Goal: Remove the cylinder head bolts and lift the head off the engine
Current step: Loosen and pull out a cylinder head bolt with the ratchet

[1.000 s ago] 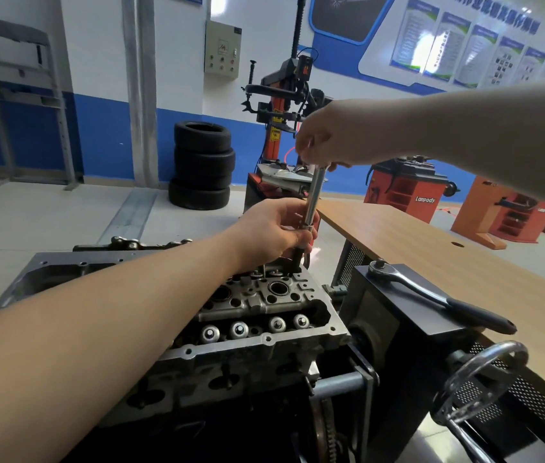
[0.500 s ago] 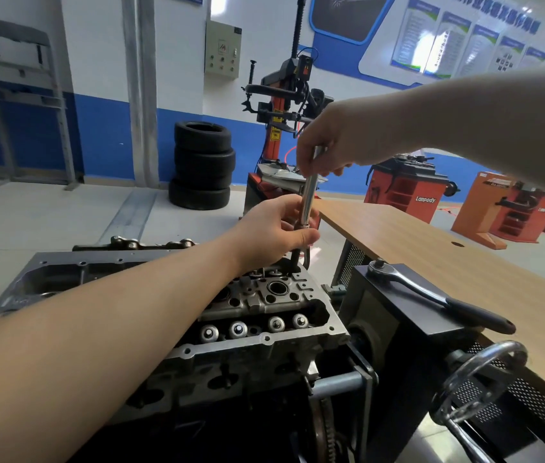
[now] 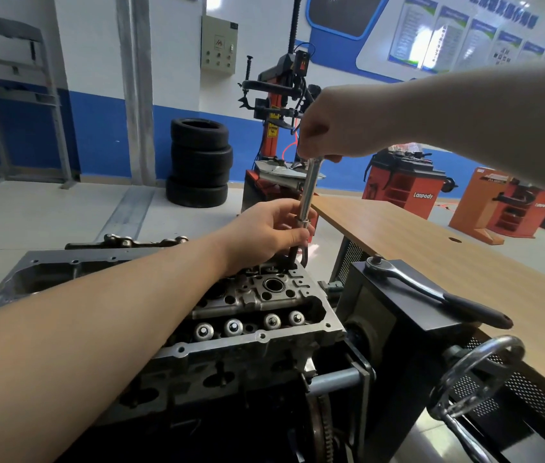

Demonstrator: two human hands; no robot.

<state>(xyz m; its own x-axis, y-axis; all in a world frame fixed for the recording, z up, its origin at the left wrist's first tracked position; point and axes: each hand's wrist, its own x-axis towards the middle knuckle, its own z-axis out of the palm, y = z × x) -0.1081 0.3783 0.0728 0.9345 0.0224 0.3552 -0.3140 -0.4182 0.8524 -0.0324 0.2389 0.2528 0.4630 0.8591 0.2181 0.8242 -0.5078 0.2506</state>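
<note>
The grey cylinder head (image 3: pixel 254 315) sits on the engine on a stand, its valve springs and bolt holes exposed. A long chrome extension bar (image 3: pixel 309 188) stands nearly upright over the head's far end, with a dark socket at its foot going into the head. My right hand (image 3: pixel 326 132) grips the top of the bar. My left hand (image 3: pixel 271 232) holds the bar's lower part between fingers and thumb, just above the head. The bolt under the socket is hidden.
A ratchet wrench (image 3: pixel 431 292) lies on the black stand housing (image 3: pixel 381 312) to the right. A chrome handwheel (image 3: pixel 478 379) sticks out at lower right. A wooden bench (image 3: pixel 431 248) runs behind it. Another engine part (image 3: pixel 47 272) lies left; tyres (image 3: pixel 199 162) and a tyre changer (image 3: pixel 281 95) stand beyond.
Both hands have risen slightly along with the extension bar, and my right hand has shifted its hold at the top. The head stays in place.
</note>
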